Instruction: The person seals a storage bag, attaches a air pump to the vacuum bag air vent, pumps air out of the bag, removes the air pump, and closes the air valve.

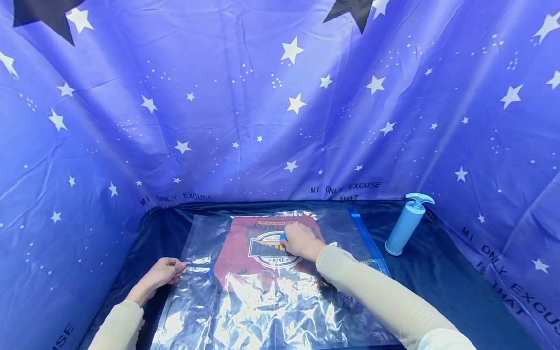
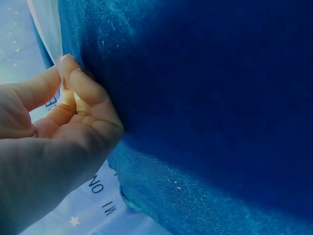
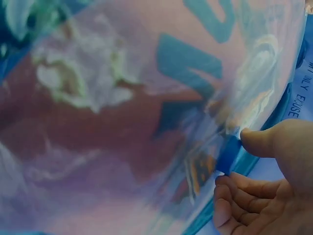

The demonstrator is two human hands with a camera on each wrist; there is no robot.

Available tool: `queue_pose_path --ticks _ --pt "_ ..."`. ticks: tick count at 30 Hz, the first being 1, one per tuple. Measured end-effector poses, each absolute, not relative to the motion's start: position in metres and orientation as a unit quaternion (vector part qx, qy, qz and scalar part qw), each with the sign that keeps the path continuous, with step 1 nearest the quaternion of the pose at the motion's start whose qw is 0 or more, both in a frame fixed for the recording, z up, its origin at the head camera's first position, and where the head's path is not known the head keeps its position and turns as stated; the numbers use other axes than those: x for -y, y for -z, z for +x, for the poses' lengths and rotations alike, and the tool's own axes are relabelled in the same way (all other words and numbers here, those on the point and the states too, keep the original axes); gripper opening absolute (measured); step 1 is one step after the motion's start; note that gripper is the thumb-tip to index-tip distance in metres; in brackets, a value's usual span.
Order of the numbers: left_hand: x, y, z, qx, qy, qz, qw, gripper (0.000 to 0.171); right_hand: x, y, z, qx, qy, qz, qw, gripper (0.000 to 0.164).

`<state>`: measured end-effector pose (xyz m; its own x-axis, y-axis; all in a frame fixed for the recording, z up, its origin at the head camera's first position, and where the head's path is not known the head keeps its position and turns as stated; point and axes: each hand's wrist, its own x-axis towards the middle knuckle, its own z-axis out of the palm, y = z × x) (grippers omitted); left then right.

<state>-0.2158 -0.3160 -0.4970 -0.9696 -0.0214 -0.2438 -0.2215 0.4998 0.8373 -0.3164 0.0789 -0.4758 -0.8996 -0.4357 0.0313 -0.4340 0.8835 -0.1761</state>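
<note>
A large clear plastic storage bag (image 1: 192, 287) lies across the dark cloth with a folded dark red garment (image 1: 236, 253) inside, its round printed emblem showing through. At the bag's left edge my left hand (image 1: 164, 272) pinches the plastic between thumb and fingertips; the left wrist view shows the pinched edge (image 2: 47, 22) standing up. Over the garment, my right hand (image 1: 302, 240) pinches a small blue plastic piece (image 3: 228, 154) between thumb and index finger. The plastic around that piece is drawn into creases in the right wrist view.
A blue strip (image 1: 369, 240) runs along the bag's right edge. To the right, a light blue hand pump (image 1: 404, 228) with a T-shaped handle stands upright on the dark blue cloth (image 1: 442, 282). Purple star-printed curtains (image 1: 262, 107) enclose the back and sides.
</note>
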Motion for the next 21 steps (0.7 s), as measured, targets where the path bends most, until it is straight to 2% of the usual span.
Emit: queue_pose_path --ticks 15,21 --pt "0.3162 0.4976 -0.2168 -0.86 -0.494 -0.077 0.105 0.037 -0.081 0.4808 -0.3224 -0.959 0.131 -0.249 0.019 0.034" --pt "0.3159 0.4953 -0.2178 -0.861 -0.49 -0.08 0.109 0.036 -0.0819 0.4786 -0.3217 -0.953 0.128 -0.274 0.009 0.034"
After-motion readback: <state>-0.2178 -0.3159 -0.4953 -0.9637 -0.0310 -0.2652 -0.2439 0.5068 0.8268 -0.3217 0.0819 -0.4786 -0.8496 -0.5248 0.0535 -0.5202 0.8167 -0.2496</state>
